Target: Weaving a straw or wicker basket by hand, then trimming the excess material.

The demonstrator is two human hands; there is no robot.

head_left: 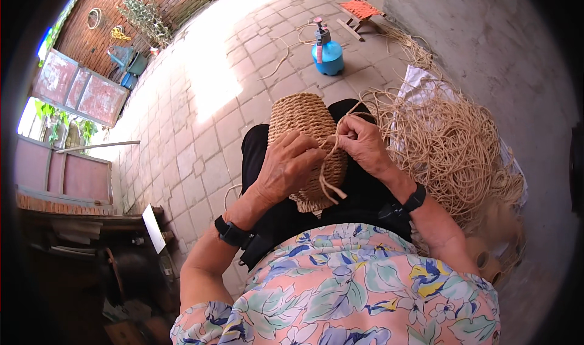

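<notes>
Perhaps the cord [329,185] pinched in the right hand [363,141] could snag in the tangled heap [453,144] at right, skewing the woven basket [299,115] on the lap [255,147]; the left hand [292,162] curls against it, grip unclear.

One woven basket [299,115], one blue sprayer [329,59], one orange-topped stool [363,8], two black wristbands [415,198]

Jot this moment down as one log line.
left fingers: against woven basket; right fingers: pinching cord; basket: over lap; cord pile: on person's right
</notes>
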